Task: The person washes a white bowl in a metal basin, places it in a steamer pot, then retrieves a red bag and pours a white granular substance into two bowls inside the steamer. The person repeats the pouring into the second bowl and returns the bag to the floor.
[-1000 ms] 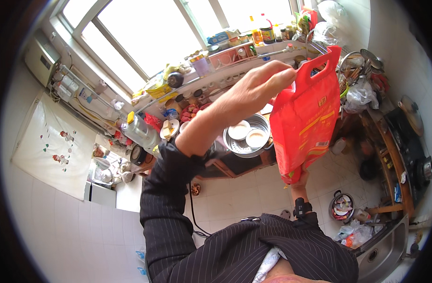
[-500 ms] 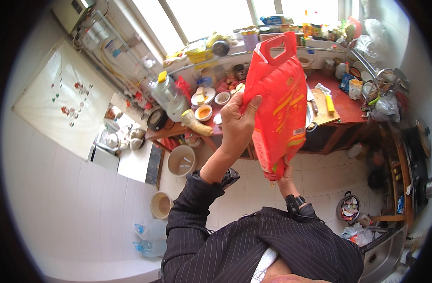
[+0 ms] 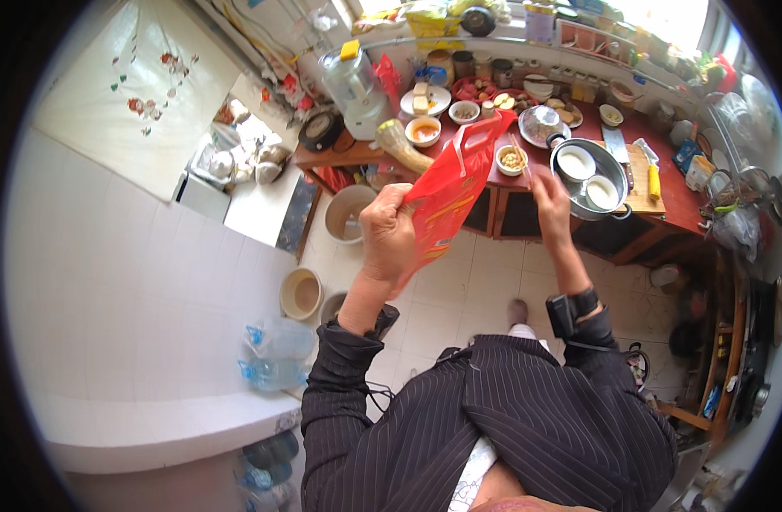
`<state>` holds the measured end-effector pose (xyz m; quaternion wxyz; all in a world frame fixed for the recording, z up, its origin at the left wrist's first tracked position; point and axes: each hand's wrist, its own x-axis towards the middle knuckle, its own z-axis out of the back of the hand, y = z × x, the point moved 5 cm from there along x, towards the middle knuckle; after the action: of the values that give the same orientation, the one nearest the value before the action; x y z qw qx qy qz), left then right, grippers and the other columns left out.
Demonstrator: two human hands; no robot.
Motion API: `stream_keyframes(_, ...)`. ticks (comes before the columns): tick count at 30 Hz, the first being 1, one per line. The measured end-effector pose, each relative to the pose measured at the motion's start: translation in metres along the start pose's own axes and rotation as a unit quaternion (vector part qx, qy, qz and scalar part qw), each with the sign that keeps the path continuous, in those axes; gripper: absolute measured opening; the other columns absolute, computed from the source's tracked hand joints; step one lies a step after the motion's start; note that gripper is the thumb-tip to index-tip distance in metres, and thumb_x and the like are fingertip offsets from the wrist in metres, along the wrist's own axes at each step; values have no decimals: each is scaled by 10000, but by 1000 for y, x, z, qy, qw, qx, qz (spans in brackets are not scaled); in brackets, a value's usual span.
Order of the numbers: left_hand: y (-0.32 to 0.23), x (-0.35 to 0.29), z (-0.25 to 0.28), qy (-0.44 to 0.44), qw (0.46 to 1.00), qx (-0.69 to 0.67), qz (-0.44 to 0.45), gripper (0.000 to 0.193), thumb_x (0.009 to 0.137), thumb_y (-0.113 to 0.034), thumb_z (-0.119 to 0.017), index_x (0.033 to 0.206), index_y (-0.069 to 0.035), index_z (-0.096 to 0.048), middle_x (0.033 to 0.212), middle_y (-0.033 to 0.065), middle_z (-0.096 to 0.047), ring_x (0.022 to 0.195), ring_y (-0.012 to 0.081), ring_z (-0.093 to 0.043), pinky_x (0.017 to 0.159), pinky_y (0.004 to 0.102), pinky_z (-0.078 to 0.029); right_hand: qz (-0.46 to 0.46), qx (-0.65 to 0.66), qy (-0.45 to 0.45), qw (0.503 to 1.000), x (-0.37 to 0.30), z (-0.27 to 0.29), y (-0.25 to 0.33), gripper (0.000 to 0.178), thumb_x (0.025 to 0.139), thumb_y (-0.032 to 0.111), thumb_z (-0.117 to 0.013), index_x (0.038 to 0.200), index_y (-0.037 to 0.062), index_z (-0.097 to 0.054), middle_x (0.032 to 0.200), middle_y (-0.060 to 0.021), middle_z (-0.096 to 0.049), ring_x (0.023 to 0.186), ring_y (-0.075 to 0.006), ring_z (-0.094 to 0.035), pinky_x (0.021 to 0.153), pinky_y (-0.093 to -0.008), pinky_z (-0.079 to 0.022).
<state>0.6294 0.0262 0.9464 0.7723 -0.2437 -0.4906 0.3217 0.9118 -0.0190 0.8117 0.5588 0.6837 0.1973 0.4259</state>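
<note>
My left hand (image 3: 387,229) is closed on the side of a red plastic bag (image 3: 446,200) with a cut-out handle at its top. The bag hangs tilted in the air before the counter, its handle end pointing up and right. My right hand (image 3: 551,205) is off the bag, with its fingers stretched out and blurred at the tips. It is near a steel pot (image 3: 589,212) in which two white bowls (image 3: 575,162) sit. A small bowl of chopped yellowish food (image 3: 511,160) stands just left of these fingers, with chopsticks (image 3: 515,147) across it.
On the red counter (image 3: 677,192) are a cutting board (image 3: 642,171) with a knife (image 3: 629,175) and a yellow-handled tool (image 3: 654,181). A bowl of orange liquid (image 3: 423,130), a large pale root (image 3: 399,143) and plates stand left. Buckets (image 3: 348,213) and water bottles (image 3: 271,371) are on the floor.
My right hand has let go of the bag's lower end and moved up toward the pot. The bag has dropped lower and left in my left hand. The view has shifted.
</note>
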Motion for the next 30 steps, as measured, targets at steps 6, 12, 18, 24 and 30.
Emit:
stream_keyframes(6,41,-29,23,0,995,99,-6,371,672,138,-431,970,41,-630,955,187,-657,918,335,-657,852,354,-515,351,-184,316,862,27,-117,157,374,799,194,-717,1136,46,-652,1197,-118,-625,1111,-258,-582,1012,-367,-394)
stream_keyframes(12,73,-57,30,-16,986,150,65,354,722,128,-444,995,35,-650,992,190,-678,934,333,-668,874,364,-513,339,-277,523,731,-5,-182,124,338,734,356,-749,917,86,-658,845,-40,-667,855,-211,-633,811,-364,-398)
stream_keyframes(18,88,-77,4,-27,980,95,173,296,753,161,-496,964,34,-661,972,149,-693,893,247,-679,823,333,-526,456,-276,498,684,-12,-188,85,122,731,205,-689,787,103,-653,755,-35,-659,778,-207,-656,752,-343,-436)
stream_keyframes(24,91,-86,-19,2,958,-5,286,137,857,33,-640,993,23,-662,996,114,-681,928,177,-639,848,291,-501,584,-172,453,651,4,-171,77,90,714,179,-627,698,105,-579,650,8,-567,681,-156,-610,641,-295,-451)
stream_keyframes(30,90,-82,-28,104,906,-243,331,356,935,-237,-654,1177,21,-626,1214,71,-611,1070,155,-576,915,290,-469,675,-121,425,591,12,-159,83,110,681,192,-624,687,105,-557,657,37,-520,668,-132,-563,645,-283,-429)
